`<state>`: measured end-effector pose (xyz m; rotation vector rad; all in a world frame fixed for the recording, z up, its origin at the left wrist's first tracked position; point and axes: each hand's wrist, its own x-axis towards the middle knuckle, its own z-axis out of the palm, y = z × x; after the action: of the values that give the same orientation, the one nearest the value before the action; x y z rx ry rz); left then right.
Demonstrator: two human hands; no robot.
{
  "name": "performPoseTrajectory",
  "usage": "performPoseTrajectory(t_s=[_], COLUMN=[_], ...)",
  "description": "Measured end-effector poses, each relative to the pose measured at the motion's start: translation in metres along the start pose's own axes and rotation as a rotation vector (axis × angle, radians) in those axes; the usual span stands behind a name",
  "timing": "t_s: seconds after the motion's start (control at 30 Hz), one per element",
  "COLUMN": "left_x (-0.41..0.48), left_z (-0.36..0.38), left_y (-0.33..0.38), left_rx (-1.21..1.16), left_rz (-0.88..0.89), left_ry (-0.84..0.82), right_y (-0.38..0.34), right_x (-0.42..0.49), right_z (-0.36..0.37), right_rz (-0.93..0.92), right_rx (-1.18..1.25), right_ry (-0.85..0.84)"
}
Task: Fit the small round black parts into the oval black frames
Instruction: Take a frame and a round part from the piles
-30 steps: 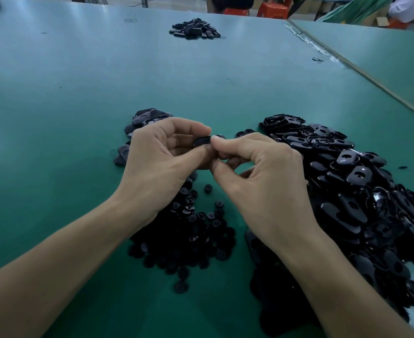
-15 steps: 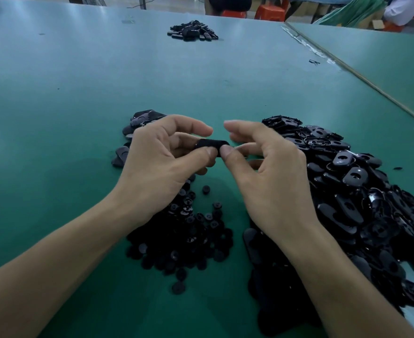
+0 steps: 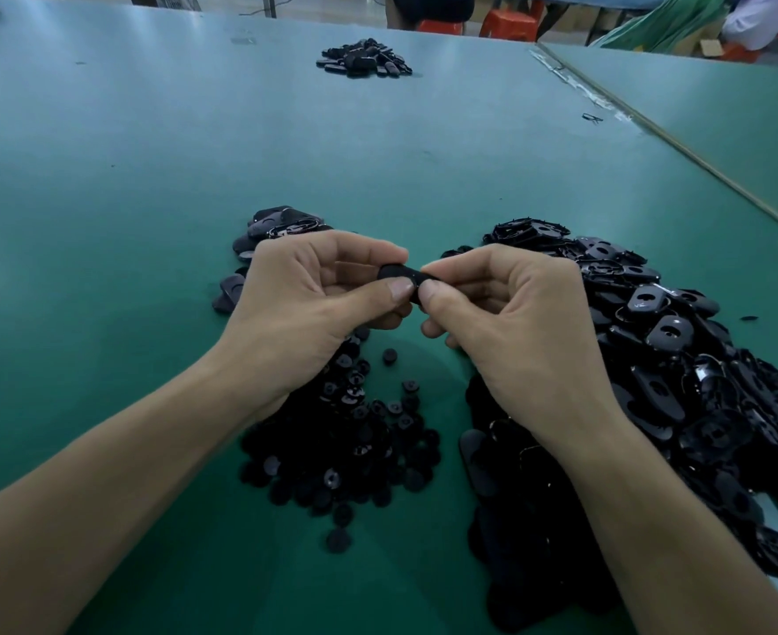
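Note:
Both hands meet above the green table (image 3: 149,222). My left hand (image 3: 304,309) and my right hand (image 3: 510,323) pinch one oval black frame (image 3: 403,275) between thumbs and forefingers, each at one end. Whether a small round part sits in it is hidden by the fingertips. Below the hands lies a pile of small round black parts (image 3: 355,442). A large heap of oval black frames (image 3: 680,368) spreads to the right, under my right wrist.
A small group of black frames (image 3: 281,224) lies just beyond my left hand. Another small pile of black pieces (image 3: 364,59) sits far back on the table. A seam (image 3: 652,135) runs diagonally between this table and another at the right. Red stools stand behind.
My right forefinger, raised half a second ago, has come down onto the frame. Both hands stay close together at the same spot.

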<state>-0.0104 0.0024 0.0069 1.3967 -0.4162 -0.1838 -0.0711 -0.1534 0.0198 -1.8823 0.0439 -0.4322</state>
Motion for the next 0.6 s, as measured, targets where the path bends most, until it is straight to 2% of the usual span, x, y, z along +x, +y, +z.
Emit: performPoseTrajectory(t_s=[0.27,0.6], left_x=[0.0001,0.0004], left_z=[0.0004,-0.0006], left_y=[-0.0016,0.0004], left_rx=[0.013,0.099], left_rz=[0.007,0.089], left_ry=[-0.048,-0.008], right_y=[-0.0013,-0.0047], right_x=[0.0013,0.0002], right_z=[-0.0025,-0.0015], right_rz=[-0.008,-0.007], right_rx=[-0.035,-0.041], right_ry=[-0.005,0.012])
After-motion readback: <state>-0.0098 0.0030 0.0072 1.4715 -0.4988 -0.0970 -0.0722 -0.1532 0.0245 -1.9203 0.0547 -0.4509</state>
